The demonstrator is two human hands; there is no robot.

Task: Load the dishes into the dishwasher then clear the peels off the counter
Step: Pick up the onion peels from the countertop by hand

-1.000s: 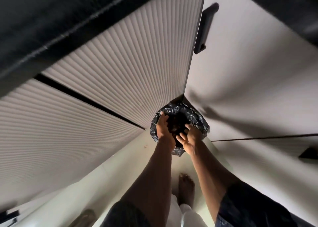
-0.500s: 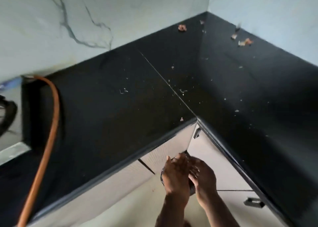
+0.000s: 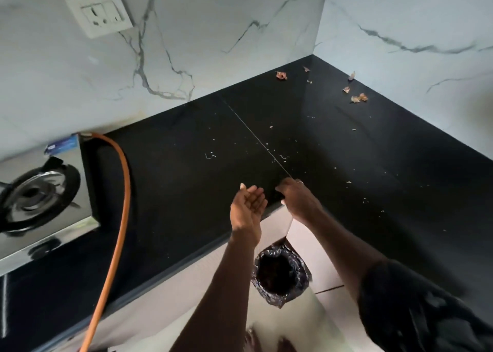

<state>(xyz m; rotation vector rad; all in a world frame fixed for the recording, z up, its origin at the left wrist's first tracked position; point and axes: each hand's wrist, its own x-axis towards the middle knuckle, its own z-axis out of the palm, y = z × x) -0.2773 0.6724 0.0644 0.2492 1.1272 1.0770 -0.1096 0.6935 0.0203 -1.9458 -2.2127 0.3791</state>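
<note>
Brown onion peels (image 3: 358,97) lie scattered on the black counter (image 3: 186,181) near its far corner, another peel (image 3: 281,75) beside the back wall. Small pale scraps dot the counter's middle. My left hand (image 3: 246,210) hovers palm-up and cupped at the counter's front edge, holding nothing. My right hand (image 3: 300,198) rests palm-down on the counter at the inner corner, fingers reaching left. Below on the floor stands a bin with a black liner (image 3: 280,274), dark peelings inside.
A steel gas stove (image 3: 40,199) sits at the left with an orange hose (image 3: 117,218) running down over the counter's front. A wall socket (image 3: 100,11) is on the marble backsplash. Pale cabinet fronts (image 3: 312,250) stand under the counter.
Both hands have risen from the bin on the floor up to the counter's front edge. The view has lifted from the cabinets to the counter top.
</note>
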